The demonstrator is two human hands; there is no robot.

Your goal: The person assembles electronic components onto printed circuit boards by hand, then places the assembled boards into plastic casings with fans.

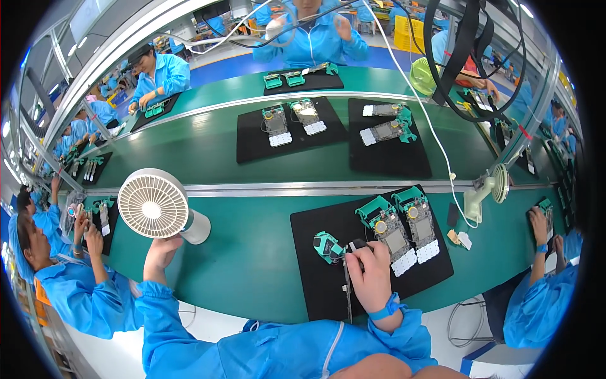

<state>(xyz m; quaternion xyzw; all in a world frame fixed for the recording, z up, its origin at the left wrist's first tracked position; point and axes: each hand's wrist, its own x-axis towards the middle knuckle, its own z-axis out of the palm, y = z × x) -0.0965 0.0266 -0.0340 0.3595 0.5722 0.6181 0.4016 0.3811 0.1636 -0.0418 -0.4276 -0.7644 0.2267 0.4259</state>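
Note:
My left hand is closed at the lower edge of a white desk fan's round head; some of its fingers are hidden behind it. The fan's stand rests on the green table. Over a black mat, my right hand pinches the top of a thin circuit board, seen nearly edge-on. A green plastic piece joined by a wire sits left of my fingertips. Right of this hand lie two circuit boards with green holders at their far ends and white lower parts.
A pale green fan stands right of the mat, near small scraps. A white cable hangs down to the table. Beyond a metal rail, two mats carry more boards. Co-workers sit on both sides and opposite.

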